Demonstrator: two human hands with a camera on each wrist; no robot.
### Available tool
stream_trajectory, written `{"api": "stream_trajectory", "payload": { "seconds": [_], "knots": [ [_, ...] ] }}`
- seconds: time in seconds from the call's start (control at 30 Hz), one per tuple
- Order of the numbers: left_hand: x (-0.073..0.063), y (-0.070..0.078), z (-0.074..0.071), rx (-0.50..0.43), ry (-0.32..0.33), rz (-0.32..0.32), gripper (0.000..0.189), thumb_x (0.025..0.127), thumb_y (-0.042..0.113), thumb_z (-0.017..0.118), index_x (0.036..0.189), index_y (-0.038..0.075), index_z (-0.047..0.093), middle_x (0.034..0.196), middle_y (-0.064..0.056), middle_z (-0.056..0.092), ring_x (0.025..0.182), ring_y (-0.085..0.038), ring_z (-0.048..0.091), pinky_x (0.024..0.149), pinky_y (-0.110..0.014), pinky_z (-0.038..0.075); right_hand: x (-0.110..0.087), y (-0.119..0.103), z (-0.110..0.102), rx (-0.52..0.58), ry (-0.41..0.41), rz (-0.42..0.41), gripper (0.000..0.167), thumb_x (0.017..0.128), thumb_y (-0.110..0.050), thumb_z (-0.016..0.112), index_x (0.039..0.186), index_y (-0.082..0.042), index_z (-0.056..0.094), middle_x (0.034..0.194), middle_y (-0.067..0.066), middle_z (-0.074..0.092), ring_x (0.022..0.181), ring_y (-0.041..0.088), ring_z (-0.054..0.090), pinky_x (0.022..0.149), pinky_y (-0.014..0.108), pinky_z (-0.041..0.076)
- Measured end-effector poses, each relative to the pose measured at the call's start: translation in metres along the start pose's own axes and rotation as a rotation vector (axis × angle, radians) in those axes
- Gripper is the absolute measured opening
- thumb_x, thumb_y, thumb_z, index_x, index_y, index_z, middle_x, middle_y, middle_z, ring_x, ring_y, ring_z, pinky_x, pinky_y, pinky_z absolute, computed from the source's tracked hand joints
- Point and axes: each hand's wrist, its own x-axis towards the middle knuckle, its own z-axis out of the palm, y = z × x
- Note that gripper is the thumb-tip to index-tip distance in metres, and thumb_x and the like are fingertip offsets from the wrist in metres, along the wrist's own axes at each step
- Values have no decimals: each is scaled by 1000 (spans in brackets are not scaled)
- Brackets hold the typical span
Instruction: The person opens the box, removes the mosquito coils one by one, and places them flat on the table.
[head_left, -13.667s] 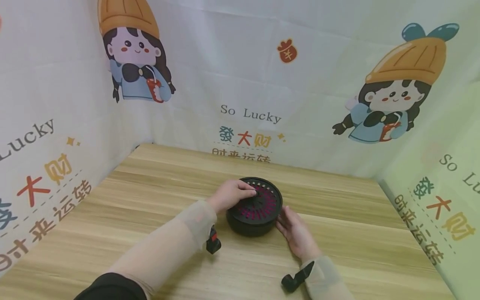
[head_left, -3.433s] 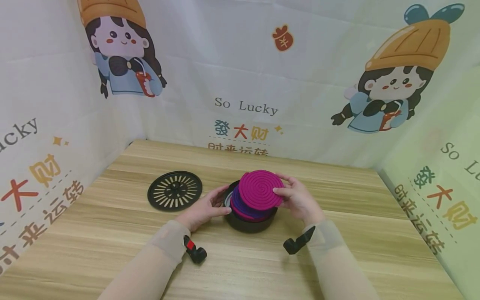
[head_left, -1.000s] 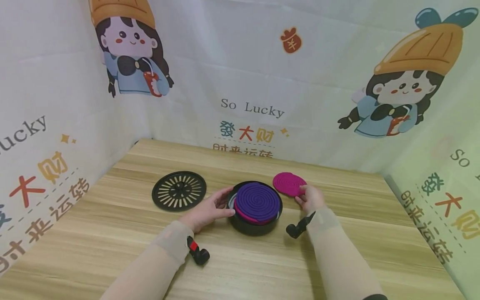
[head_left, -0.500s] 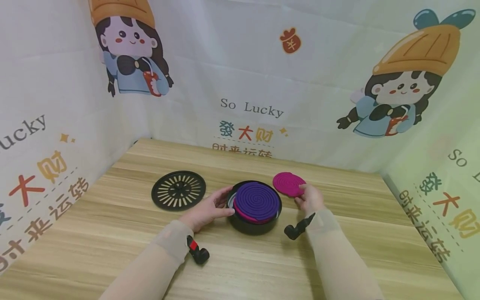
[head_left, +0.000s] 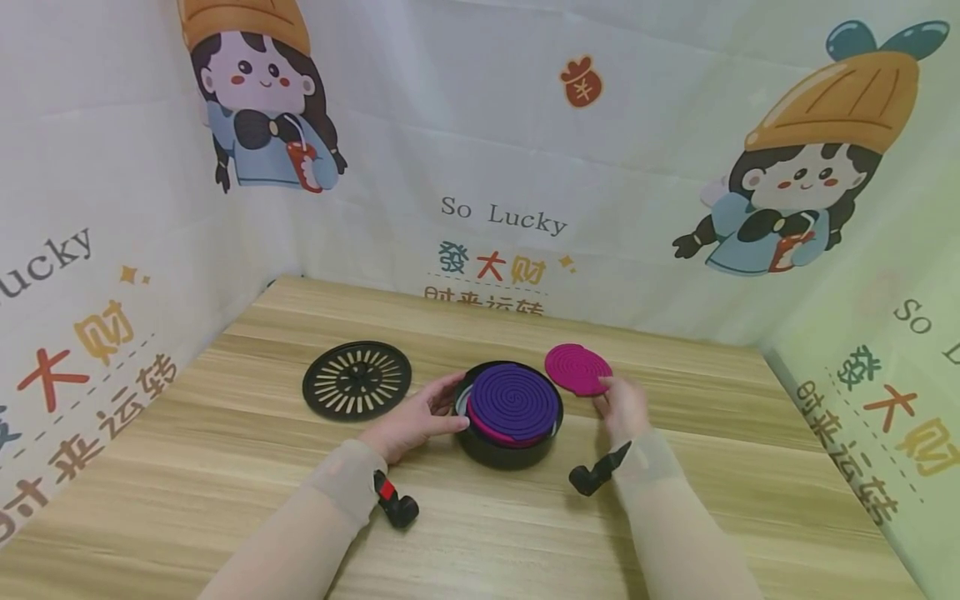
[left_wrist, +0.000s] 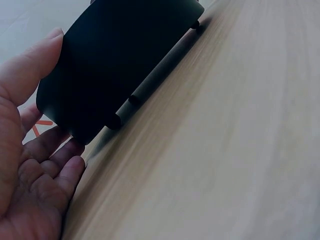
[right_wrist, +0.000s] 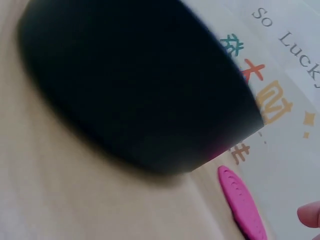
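Observation:
A round black mosquito coil holder (head_left: pixel 506 454) stands on the table, raised on small feet. Inside it a purple mosquito coil (head_left: pixel 515 400) lies on top of a pink one (head_left: pixel 491 432). My left hand (head_left: pixel 412 423) grips the holder's left side, thumb near the rim; in the left wrist view its fingers (left_wrist: pixel 70 172) curl by the lower edge. To the right of the holder, another pink mosquito coil (head_left: pixel 576 368) lies on the table. My right hand (head_left: pixel 624 406) is at this coil's near right edge, and one fingertip (right_wrist: pixel 311 215) shows apart from the coil in the right wrist view.
The slotted black lid (head_left: pixel 357 381) with its centre knob lies flat to the left of the holder. A printed cloth (head_left: pixel 390 167) hangs behind and beside the wooden table (head_left: pixel 480 533). A small black camera (head_left: pixel 397 504) sits on the left wrist.
The lid has come off the holder and lies at left. The right hand has moved the pink coil from the stack to the table, and its fingers have just loosened from it.

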Motion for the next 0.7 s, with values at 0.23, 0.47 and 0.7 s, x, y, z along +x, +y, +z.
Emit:
{"api": "stream_trajectory", "payload": {
  "seconds": [0.23,0.47,0.7],
  "knots": [
    [0,0,0,10,-4,9,82,87,15,72,153,11,24,156,-14,25,142,-32,25,113,-45,25,-4,12,-7,-31,-11,-94,72,95,1,45,150,8,-2,156,26,5,143,32,17,113,33,28],
    [0,0,0,16,-2,18,83,86,13,72,153,9,23,156,-15,24,142,-33,25,113,-45,24,-17,23,-7,-126,-56,-171,60,96,-3,50,147,11,20,146,24,32,111,20,47,98,32,43],
    [-1,0,1,6,3,18,83,86,13,73,153,9,24,156,-15,24,142,-33,25,114,-45,24,-29,23,8,-265,-257,-200,51,98,-6,50,143,9,32,144,24,37,125,31,44,105,39,38]
  ]
}}
